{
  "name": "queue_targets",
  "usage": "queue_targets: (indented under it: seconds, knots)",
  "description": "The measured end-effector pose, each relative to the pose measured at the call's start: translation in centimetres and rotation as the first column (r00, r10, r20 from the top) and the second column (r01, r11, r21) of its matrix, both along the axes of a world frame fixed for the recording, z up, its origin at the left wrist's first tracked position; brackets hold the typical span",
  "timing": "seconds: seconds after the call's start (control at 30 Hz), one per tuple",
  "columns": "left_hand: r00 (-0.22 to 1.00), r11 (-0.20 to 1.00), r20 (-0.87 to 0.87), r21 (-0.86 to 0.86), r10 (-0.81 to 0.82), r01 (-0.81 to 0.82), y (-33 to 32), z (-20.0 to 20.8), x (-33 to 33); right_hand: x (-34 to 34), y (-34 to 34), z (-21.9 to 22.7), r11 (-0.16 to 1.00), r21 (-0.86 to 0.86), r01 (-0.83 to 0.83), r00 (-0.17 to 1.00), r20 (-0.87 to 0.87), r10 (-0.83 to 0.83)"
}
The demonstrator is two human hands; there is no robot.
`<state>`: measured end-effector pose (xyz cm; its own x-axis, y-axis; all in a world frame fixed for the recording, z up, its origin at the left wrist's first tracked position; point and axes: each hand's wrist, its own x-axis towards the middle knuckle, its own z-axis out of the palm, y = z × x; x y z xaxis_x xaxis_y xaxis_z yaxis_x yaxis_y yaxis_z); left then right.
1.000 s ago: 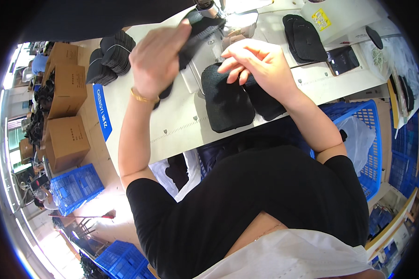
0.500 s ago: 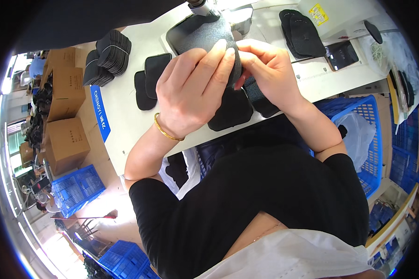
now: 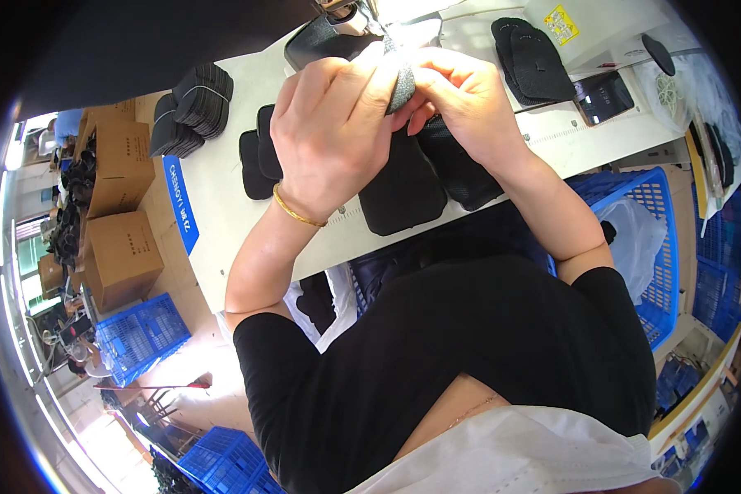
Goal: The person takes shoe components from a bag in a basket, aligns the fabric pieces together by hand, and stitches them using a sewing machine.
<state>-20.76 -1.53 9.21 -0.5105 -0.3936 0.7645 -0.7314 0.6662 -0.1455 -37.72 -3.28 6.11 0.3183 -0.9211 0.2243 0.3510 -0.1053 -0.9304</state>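
Note:
Between my hands is a dark grey-black fabric piece [image 3: 402, 89], seen nearly edge-on just below the metal sewing machine head [image 3: 350, 18]. My left hand [image 3: 329, 123], with a gold bracelet at the wrist, grips its left side, fingers pressed together. My right hand [image 3: 469, 103] pinches its right edge between thumb and fingers. Part of the piece's far end is hidden behind my fingers and bright glare. Under my hands, a black rounded pad [image 3: 402, 193] lies at the table's near edge, with a meshed black pad [image 3: 465, 169] beside it.
Banded stacks of black pads [image 3: 202, 99] stand on the white table [image 3: 222, 181] at left. Further pads [image 3: 255, 165] lie beside my left wrist. At right are black fabric pieces [image 3: 539, 62], a phone [image 3: 603, 95] and a blue basket [image 3: 665, 247]. Cardboard boxes [image 3: 123, 255] stand leftward.
The fabric piece has turned from showing its broad face to nearly edge-on. My left hand has shifted slightly left and up. More of the pads beneath now shows.

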Motion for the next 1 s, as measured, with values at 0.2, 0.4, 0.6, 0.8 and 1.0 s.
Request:
queue_targets:
  seconds: [0.2,0.4,0.6,0.8,1.0]
  knots:
    - [0.92,0.998,-0.392,0.058,-0.001,0.025,0.5,-0.4,1.4,-0.4,0.2,-0.1,0.999,0.027,-0.022,0.999,-0.031,0.023]
    - [0.026,0.574,-0.897,0.305,0.442,0.76,-1.5,-1.2,1.1,-0.9,0.6,0.2,1.0,0.0,0.023,0.993,-0.119,-0.022]
    - [0.04,0.461,-0.857,0.315,0.514,0.829,-1.9,0.1,0.9,-0.5,0.6,0.6,0.999,-0.048,0.0,0.968,-0.25,-0.012]
    - [0.949,0.98,-0.246,0.082,0.197,-0.182,2.7,-3.3,3.7,-1.9,2.3,0.1,0.97,0.148,-0.191,0.965,-0.154,0.213]
    - [0.965,0.936,-0.01,-0.241,0.261,-0.256,4.8,-5.0,3.3,-1.4,2.9,-0.9,0.946,0.165,-0.277,0.957,-0.036,0.287]
